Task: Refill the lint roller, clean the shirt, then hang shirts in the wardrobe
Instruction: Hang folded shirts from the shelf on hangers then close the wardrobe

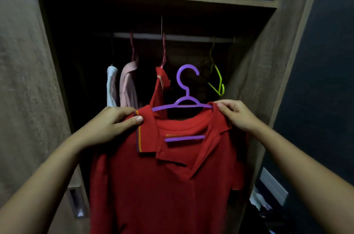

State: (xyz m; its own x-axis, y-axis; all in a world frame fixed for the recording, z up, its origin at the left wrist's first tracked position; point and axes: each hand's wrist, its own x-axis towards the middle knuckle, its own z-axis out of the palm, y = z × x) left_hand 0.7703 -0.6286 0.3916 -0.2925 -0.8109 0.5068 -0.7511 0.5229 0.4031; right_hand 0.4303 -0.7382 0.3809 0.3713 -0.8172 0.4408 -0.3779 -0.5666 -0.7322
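Red shirt [168, 185], already on its purple hanger [186, 88], hangs before the open wardrobe [254, 72], the left grip [113, 124] and right grip [237, 116] each pinching a shoulder. Seemingly late in the task: hooking it onto the rail [182, 37] remains.

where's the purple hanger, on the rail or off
Off: the purple hanger has its hook clear below the rail, catching nothing.

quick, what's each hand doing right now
Left hand: closed, pinching the red shirt at its left shoulder.
Right hand: closed, pinching the shirt's right shoulder over the purple hanger.
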